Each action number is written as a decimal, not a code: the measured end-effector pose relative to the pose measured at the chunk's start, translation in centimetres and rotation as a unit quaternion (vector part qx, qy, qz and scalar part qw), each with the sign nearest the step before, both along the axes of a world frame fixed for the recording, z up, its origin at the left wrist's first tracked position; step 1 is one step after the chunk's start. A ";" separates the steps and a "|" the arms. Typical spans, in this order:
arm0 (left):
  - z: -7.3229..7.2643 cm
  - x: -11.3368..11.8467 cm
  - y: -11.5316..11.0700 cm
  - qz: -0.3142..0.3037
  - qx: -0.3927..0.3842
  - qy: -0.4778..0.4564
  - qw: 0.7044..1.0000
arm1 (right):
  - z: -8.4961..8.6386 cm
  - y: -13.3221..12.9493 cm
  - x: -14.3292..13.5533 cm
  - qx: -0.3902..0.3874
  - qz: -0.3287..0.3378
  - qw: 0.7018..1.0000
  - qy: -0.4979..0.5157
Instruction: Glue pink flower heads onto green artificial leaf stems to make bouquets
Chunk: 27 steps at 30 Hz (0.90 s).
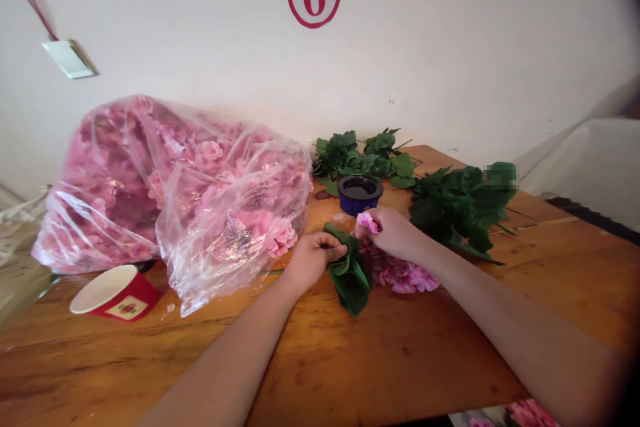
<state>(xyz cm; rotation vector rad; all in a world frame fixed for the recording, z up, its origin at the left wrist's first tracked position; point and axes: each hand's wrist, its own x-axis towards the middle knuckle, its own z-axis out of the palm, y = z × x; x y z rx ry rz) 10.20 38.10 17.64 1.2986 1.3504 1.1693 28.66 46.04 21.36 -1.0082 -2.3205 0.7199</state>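
My left hand is closed in a pinch on the green artificial leaves, which hang over the middle of the wooden table. A thin green stem sticks out to the left behind that wrist. Just right of it, my right hand is closed on a small pink artificial flower at its fingertips. Under the right wrist lies a bunch of pink flowers, partly covered by the arm. Beyond the hands stands a dark blue tub with something dark inside.
A large clear plastic bag of pink flowers fills the left of the table. In front of it a red paper cup leans. Leaf bunches lie at the back, and more leaves at right. More pink flowers show below the front edge.
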 end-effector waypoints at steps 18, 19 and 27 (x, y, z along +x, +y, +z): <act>3.5 -0.2 -1.2 0.041 0.045 -0.048 0.997 | 5.0 -1.7 2.6 0.179 -0.078 0.955 0.222; 4.3 -0.3 -1.4 0.043 0.058 -0.072 0.995 | 5.5 -1.9 3.0 0.223 -0.113 0.925 0.286; 8.8 -1.1 -4.3 0.074 0.186 -0.350 0.915 | 4.5 -4.4 1.7 0.400 -0.081 0.753 0.516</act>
